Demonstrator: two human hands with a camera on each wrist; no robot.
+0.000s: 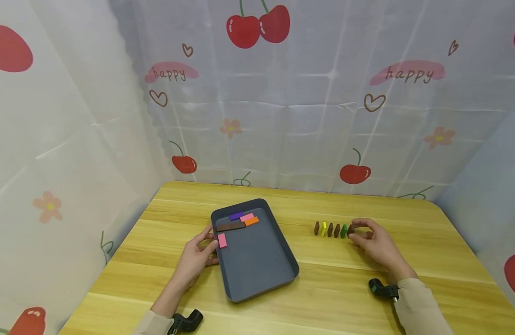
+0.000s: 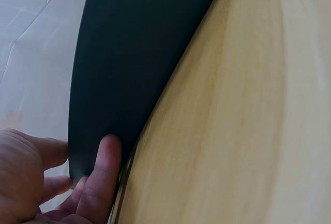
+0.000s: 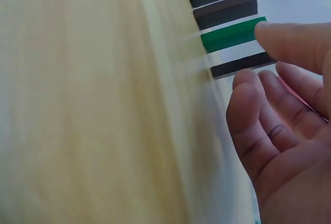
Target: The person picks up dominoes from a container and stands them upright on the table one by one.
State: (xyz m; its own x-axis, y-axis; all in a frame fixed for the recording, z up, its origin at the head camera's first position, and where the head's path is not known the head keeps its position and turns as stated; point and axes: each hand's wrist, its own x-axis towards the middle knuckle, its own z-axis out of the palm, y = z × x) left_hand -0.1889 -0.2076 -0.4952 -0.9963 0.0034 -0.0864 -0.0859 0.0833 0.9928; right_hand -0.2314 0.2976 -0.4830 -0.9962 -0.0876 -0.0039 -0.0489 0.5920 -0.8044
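Legibly, curtain (image 1: 278,79) is marked "happy"; brown block (image 3: 238,65), long axis vertical, pinched by right hand (image 1: 376,243); tray (image 1: 259,263) gripped by left hand (image 1: 193,257).

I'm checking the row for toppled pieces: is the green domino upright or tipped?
Upright: in the head view, the green domino stands on end between two brown dominoes.

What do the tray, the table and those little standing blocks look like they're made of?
Tray: probably plastic or coated metal, matt dark grey, judging by its even colour and dull sheen.
Table: wood or wood-look laminate, smooth, going by its streaky grain.
Standing blocks: perhaps painted wood or plastic; their flat, solid colours and crisp edges leave it open.
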